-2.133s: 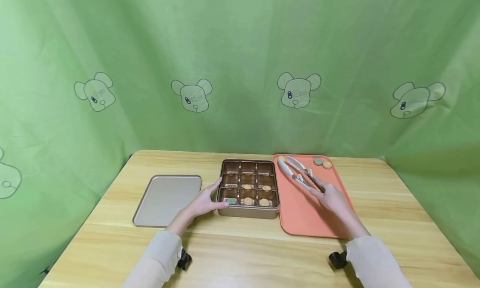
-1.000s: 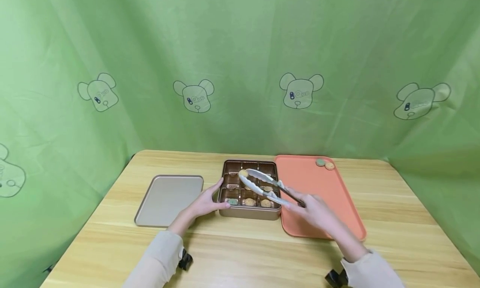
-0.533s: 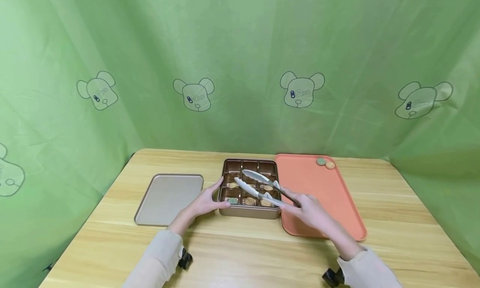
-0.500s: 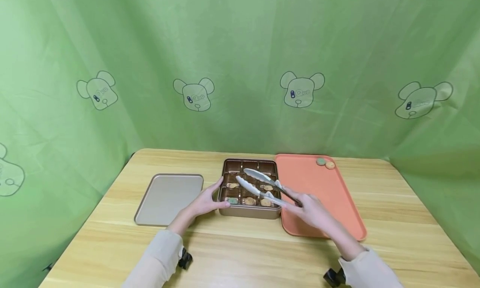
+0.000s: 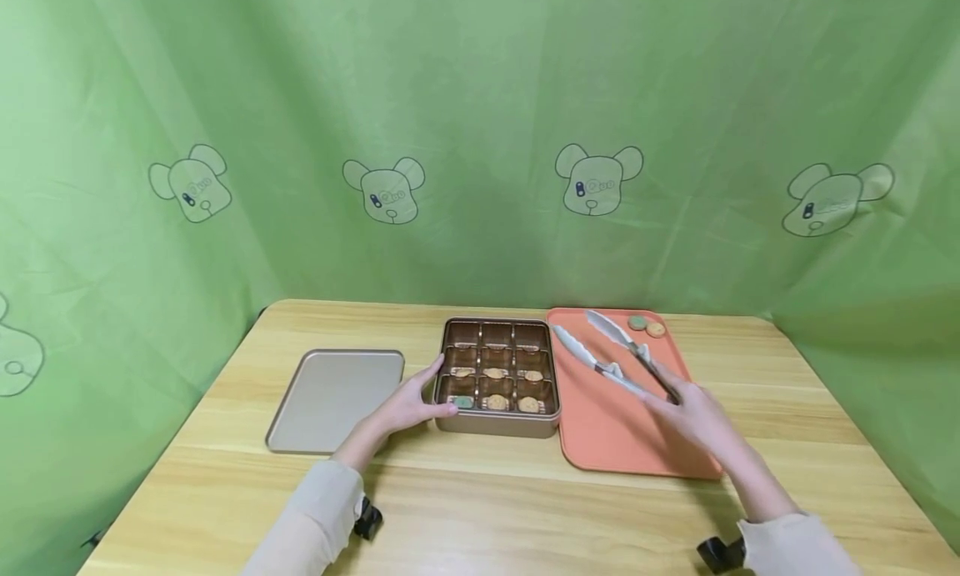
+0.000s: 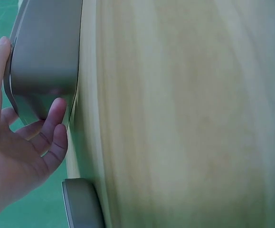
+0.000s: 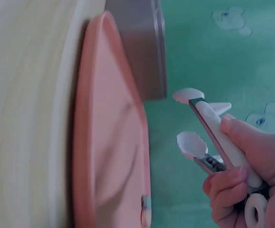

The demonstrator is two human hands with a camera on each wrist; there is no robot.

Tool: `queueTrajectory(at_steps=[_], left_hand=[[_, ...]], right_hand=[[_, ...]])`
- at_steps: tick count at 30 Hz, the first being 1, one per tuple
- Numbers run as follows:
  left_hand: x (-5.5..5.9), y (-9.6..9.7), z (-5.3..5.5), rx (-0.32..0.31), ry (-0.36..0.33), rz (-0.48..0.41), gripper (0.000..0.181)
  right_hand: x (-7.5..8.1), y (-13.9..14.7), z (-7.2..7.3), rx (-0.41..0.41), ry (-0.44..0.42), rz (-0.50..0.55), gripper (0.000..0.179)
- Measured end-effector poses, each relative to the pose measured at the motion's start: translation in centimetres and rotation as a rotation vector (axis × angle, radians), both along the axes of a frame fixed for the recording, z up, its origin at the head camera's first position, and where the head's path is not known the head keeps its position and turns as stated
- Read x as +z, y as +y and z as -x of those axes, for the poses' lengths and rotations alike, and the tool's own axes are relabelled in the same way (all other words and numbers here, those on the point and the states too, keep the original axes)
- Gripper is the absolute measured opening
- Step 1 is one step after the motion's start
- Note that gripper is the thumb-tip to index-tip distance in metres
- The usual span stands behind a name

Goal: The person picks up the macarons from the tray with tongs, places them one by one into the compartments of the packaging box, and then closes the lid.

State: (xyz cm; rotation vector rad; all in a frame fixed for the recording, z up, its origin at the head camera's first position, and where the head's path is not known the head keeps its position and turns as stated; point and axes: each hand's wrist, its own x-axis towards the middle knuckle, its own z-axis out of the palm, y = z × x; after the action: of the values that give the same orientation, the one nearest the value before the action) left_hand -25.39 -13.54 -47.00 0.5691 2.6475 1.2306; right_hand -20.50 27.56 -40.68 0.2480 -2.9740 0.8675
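Observation:
My left hand (image 5: 408, 403) holds the near left corner of a bronze square tin (image 5: 495, 426), thumb at the rim and fingers along the side. A clear divider insert (image 5: 497, 334) splits the tin into rows. Its near row holds a green cookie (image 5: 462, 402) and two tan ones; three tan cookies (image 5: 495, 374) lie in the middle row. My right hand (image 5: 697, 409) grips serving tongs (image 7: 227, 137), their white scalloped tips spread with nothing between them, over the coral tray (image 5: 622, 434). A green cookie (image 5: 637, 323) and a tan cookie (image 5: 656, 330) lie at the tray's far right corner.
The tin's flat lid (image 5: 333, 397) lies on the wooden table (image 5: 480, 509) at the left. The tray stands right against the tin's right side. A green curtain (image 5: 480, 101) with bear faces hangs behind the table.
A tan cookie carried in the tongs was let go into the middle row's left compartment. Then the right hand moved the tongs rightward over the tray. The left hand has stayed at the tin.

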Motion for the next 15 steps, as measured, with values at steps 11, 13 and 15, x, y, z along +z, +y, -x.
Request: queueTrajectory(at_steps=[11,13,15], left_hand=[[0.1,-0.1,0.1,-0.012,0.014,-0.016,0.099],[0.1,-0.1,0.1,-0.014,0.009,-0.011,0.1],[0.0,-0.1,0.1,-0.018,0.012,-0.013,0.1]], right_hand=[[-2.1,3.3,0.1,-0.068,-0.156,-0.082,0.091],[-2.4,3.5,0.2,-0.085,-0.19,-0.093,0.096],[-2.6,3.7,0.3,-0.097,-0.211,-0.1,0.1]])
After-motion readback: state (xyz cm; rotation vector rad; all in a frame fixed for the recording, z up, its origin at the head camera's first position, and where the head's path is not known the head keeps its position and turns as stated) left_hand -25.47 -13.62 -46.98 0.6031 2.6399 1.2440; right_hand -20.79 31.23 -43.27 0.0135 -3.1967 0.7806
